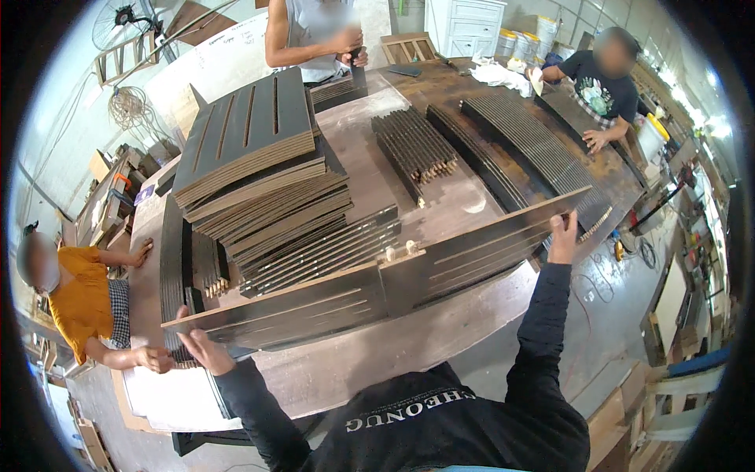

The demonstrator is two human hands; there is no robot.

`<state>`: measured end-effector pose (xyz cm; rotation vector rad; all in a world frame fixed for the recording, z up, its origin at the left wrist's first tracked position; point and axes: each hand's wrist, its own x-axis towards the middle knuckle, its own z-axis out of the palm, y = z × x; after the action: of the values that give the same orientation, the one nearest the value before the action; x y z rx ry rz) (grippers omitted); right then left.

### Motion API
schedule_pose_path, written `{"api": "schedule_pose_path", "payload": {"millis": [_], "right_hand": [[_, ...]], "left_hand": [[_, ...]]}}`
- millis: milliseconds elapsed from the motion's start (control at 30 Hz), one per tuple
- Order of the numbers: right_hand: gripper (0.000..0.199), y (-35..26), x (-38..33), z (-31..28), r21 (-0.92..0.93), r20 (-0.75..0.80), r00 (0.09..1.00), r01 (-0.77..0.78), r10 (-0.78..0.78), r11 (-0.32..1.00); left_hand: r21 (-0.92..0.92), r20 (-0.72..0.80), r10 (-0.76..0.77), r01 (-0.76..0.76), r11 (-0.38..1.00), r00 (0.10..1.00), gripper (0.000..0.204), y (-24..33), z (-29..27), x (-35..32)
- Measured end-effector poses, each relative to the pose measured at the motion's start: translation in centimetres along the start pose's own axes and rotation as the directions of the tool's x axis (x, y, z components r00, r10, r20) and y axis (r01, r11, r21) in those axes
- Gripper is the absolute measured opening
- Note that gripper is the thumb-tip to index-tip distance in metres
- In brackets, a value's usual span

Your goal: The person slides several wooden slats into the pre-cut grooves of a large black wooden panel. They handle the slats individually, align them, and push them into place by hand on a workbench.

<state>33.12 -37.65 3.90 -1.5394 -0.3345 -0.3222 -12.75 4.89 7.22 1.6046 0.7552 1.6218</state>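
Observation:
A long dark slotted panel stands on edge across the near side of the table, with a seam near its middle. My left hand grips its left end, fingertips showing past the top edge. The right hand is closed round the upper right corner. Small pale wooden pieces show at the top edge by the seam; I cannot tell how they are fixed. Just behind the panel lies a row of dark slats. A tall stack of dark slotted boards rises beyond them at the left.
More dark slats lie in a bundle and a long row on the brown table. One person in orange stands at the left, another in grey at the back, a third in black at the far right.

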Motion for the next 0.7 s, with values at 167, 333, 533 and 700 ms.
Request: {"api": "schedule_pose_path", "payload": {"millis": [167,333,533,700], "right_hand": [[0.087,6.7,-2.6,-0.8,-0.178,0.088,0.969,-0.211,0.229,0.961],[0.091,8.8,-4.4,1.3,0.171,-0.039,0.975,-0.211,0.22,0.962],[0.08,9.4,-4.3,0.8,0.243,-0.021,0.973,-0.216,0.228,0.946],[0.062,12.0,-5.2,-1.0,0.334,-0.032,0.971,-0.212,0.236,0.919]], "left_hand": [[0.052,0.183,-0.359,0.356,0.933,0.915,0.038,-10.3,-5.1,-5.3],[-0.068,0.161,-0.374,0.389,0.919,0.913,0.033,-10.1,-2.8,-7.2],[-0.289,0.084,-0.435,0.439,0.85,0.897,0.034,-7.7,-3.0,-9.1],[0.004,-0.015,-0.506,0.506,0.863,0.863,0.031,-7.5,-3.2,-8.8]]}}
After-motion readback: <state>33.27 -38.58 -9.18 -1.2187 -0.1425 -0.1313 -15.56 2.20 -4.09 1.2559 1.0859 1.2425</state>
